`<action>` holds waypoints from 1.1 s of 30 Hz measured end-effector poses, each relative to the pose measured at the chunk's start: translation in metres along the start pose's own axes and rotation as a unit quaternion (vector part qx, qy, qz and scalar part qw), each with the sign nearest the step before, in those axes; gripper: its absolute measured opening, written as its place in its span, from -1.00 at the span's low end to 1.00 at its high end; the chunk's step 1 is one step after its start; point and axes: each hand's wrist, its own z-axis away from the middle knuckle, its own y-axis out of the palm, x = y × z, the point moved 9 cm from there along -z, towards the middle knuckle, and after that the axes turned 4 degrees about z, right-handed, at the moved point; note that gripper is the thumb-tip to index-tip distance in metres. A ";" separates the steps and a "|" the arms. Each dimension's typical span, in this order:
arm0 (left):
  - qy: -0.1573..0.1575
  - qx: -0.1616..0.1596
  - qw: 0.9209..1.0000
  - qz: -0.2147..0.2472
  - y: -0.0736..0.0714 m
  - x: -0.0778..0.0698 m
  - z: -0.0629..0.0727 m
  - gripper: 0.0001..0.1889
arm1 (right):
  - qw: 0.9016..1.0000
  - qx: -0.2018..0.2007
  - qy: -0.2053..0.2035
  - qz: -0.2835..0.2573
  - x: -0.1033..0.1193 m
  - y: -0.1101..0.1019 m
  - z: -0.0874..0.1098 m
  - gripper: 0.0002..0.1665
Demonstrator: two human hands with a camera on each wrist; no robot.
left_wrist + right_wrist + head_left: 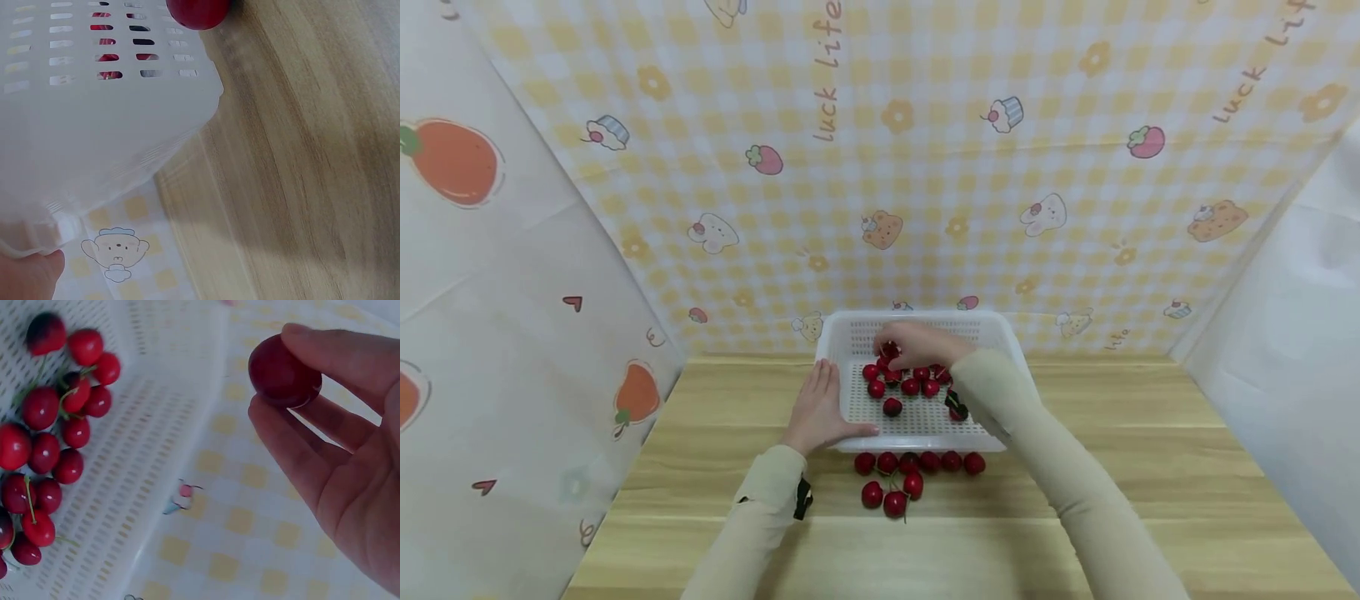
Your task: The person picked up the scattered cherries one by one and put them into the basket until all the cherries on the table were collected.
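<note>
The yellow-and-white checked backdrop (925, 192) spans the rear. Its printed lettering reads "luck life", running upward at upper centre and again at upper right; a smaller line of lettering at lower right is only partly legible. A white cloth (527, 275) with orange fruit and heart prints covers the left side. The wood-grain table (1120, 467) stands in front of the backdrop. The white perforated basket (925, 444) rests on the table near its rear edge.

Hands: the left hand (820, 408) lies on the basket's left rim, fingers extended, thumb spread across the front-left corner. The right hand (917, 343) is positioned above the basket interior, thumb and fingers closed in a pinch on one dark red cherry (284, 372).

Loose cherries (911, 387) sit on the basket floor, some with green stems. Nine outer cherries (929, 462) lie on the table before the basket: six in a row, three nearer the person.
</note>
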 end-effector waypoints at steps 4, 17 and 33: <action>0.002 -0.003 1.000 -0.003 0.001 -0.001 0.001 0.32 | 0.997 0.067 0.044 0.004 -0.015 0.025 -0.020 -0.78; 0.001 -0.004 1.000 -0.008 0.002 0.000 0.000 0.33 | 0.974 0.150 0.171 0.007 -0.041 0.071 -0.016 -0.71; 0.000 0.001 1.000 -0.008 0.001 0.001 -0.001 0.31 | 0.978 0.152 0.142 -0.007 -0.036 0.068 -0.012 -0.61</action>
